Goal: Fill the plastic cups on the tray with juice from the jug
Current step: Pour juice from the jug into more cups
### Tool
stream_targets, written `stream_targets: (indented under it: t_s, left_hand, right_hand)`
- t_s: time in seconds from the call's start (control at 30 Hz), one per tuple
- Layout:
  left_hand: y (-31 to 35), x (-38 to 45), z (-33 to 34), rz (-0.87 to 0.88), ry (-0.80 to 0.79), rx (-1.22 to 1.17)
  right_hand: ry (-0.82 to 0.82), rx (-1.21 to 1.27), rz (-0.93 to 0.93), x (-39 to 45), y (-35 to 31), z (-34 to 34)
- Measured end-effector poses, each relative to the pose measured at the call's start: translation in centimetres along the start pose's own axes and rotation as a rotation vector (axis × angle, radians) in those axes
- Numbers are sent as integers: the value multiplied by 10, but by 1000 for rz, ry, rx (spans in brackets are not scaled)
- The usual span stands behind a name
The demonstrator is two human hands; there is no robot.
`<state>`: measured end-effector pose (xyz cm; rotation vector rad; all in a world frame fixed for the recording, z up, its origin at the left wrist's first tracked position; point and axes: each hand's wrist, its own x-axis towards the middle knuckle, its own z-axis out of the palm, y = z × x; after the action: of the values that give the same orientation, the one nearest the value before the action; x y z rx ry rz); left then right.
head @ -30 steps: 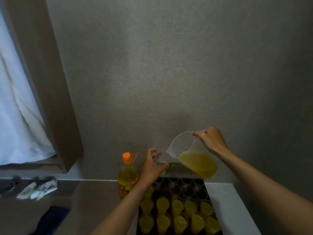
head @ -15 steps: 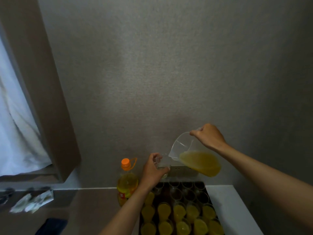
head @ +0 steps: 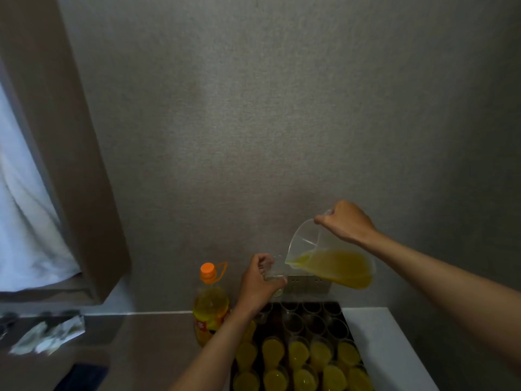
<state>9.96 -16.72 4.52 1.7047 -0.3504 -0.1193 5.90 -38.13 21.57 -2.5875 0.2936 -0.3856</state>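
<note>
Above the dark tray (head: 345,320) of cups, the right hand (head: 345,222) grips the tilted jug (head: 329,256) by its handle. Its spout touches the clear cup (head: 275,270) that the left hand (head: 260,282) holds curled round. An orange-capped bottle (head: 210,303) stands just left.

There is a single view, from a camera on the person's head, so nothing overlaps with a second angle. It faces forward at the grey wall (head: 282,122), which fills most of the picture, and tips down only a little. The bench (head: 146,334) shows as a strip along the bottom edge, its far edge meeting the wall. Both forearms reach in from the bottom, close to the lens, with wide-angle bending at the sides.
</note>
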Motion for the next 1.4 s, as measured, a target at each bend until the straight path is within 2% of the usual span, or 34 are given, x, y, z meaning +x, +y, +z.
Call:
stream_targets:
  t_s: [0.37, 1.4]
  left_hand:
    - [-18, 6, -6, 0, 33, 9]
    - [-36, 10, -19, -27, -8, 40]
  right_hand:
    - [-8, -12, -35, 2, -9, 4]
    - [32, -30, -44, 9, -25, 3]
